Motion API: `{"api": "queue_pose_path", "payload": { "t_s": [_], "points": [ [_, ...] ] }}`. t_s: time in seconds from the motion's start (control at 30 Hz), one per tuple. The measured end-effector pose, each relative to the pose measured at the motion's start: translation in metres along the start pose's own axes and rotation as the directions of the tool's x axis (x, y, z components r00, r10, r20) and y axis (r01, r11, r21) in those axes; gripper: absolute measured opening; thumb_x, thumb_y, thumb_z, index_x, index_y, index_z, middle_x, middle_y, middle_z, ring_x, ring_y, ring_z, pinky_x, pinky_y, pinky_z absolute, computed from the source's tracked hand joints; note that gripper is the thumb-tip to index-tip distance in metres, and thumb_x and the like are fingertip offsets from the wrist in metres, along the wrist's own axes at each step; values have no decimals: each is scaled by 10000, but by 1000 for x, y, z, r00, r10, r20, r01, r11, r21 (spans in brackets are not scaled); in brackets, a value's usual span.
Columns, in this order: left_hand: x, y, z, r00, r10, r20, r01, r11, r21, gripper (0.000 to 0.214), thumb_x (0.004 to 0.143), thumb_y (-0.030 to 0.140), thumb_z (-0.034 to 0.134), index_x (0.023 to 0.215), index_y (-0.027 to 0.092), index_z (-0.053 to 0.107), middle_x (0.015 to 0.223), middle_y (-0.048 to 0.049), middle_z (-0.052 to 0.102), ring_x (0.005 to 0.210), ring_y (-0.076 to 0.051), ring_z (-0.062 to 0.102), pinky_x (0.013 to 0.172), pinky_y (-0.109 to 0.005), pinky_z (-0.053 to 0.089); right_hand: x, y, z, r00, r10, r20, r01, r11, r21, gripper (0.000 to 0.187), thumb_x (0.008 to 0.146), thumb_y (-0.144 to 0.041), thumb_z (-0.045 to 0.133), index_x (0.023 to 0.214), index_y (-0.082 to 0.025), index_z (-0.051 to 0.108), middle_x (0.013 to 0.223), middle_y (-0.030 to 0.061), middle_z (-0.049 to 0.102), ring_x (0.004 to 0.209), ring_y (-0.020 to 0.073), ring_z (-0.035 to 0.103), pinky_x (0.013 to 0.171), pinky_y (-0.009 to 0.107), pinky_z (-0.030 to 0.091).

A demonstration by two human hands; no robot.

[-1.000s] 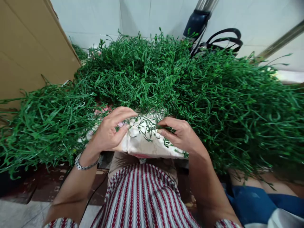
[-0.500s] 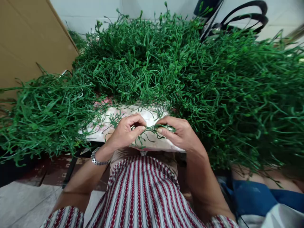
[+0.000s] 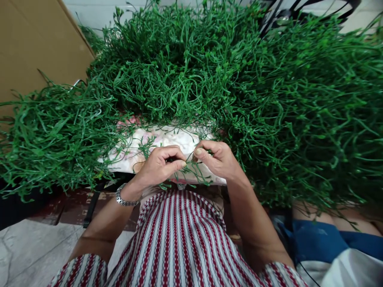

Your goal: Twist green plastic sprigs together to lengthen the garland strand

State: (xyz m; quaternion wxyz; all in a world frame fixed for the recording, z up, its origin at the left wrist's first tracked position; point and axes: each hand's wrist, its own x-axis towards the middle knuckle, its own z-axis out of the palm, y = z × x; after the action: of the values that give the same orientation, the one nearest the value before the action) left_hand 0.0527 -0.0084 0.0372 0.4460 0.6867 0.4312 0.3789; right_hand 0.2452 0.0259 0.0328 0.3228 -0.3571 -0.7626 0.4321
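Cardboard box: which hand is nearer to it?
Left. The left hand lies below and right of the cardboard box; the right hand sits farther right, past the left hand. Both pinch a green sprig.

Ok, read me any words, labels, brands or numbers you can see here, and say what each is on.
None can be read. The cardboard box, the flowered cloth, the striped shirt and the green sprig pinched by the left hand and right hand carry no writing.

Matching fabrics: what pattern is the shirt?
Red-and-white stripes on the shirt, clearest in the head view.
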Motion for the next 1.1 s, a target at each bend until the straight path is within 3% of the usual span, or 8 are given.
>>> {"api": "queue_pose_path", "payload": {
  "t_s": [0.23,0.43,0.53,0.63,0.8,0.87,1.0,1.1],
  "points": [
    [-9,-6,6,955,238,-177,-223,970,99,81,781,203,608,714,163,588,657,-6,551,669,-124,517,632,-264,407,3,4,6,980,193,44,-196,976,91,477,826,-515,502,539,-134,477,460,-36,439,423,43,357,414,173,257],
    [-12,-5,9,950,299,-84,-290,951,105,61,819,154,542,767,161,574,697,-14,537,688,-120,506,635,-262,412,3,9,13,953,274,129,-275,961,-5,461,851,-439,457,494,-153,397,422,-54,343,387,40,317,400,182,232],
    [-12,-6,10,955,282,-95,-268,954,132,81,835,164,513,770,159,562,752,-32,532,749,-132,506,680,-274,418,2,9,14,973,213,85,-188,954,-232,404,862,-423,455,578,-140,502,497,-24,458,454,67,396,457,202,288],
    [-13,-9,12,943,292,-160,-277,955,107,78,832,183,522,764,160,553,819,-49,555,819,-148,524,732,-290,423,-3,5,10,995,20,-99,-56,924,-379,262,856,-375,503,943,-148,602,839,56,632,729,150,565,659,266,429],
    [-16,-15,15,957,172,-233,-184,983,-29,80,832,194,528,757,164,536,726,-21,540,719,-131,517,640,-264,400,-21,-12,5,854,-312,-416,154,916,-371,185,851,-223,511,1006,-211,612,992,92,620,955,219,568,825,370,461],
    [-16,-15,16,953,157,-258,-169,985,-26,93,832,200,528,746,165,532,713,-17,530,710,-129,508,639,-263,395,-26,-16,8,830,-374,-413,219,900,-377,187,824,-190,543,990,-219,624,950,85,622,913,214,573,794,369,467],
    [-16,-13,20,945,188,-269,-194,981,1,101,831,217,529,742,168,530,718,-17,527,705,-127,508,645,-264,411,-25,-10,24,911,-356,-210,271,899,-345,168,812,-239,585,964,-183,630,878,72,635,828,189,574,766,358,456],
    [-17,-13,21,928,233,-290,-231,972,44,100,823,221,540,738,169,542,764,-33,551,755,-140,526,686,-281,429,-23,-2,32,942,-272,-194,215,938,-273,139,831,-274,570,901,-173,635,821,57,638,787,172,573,750,342,447]
  ]
}}
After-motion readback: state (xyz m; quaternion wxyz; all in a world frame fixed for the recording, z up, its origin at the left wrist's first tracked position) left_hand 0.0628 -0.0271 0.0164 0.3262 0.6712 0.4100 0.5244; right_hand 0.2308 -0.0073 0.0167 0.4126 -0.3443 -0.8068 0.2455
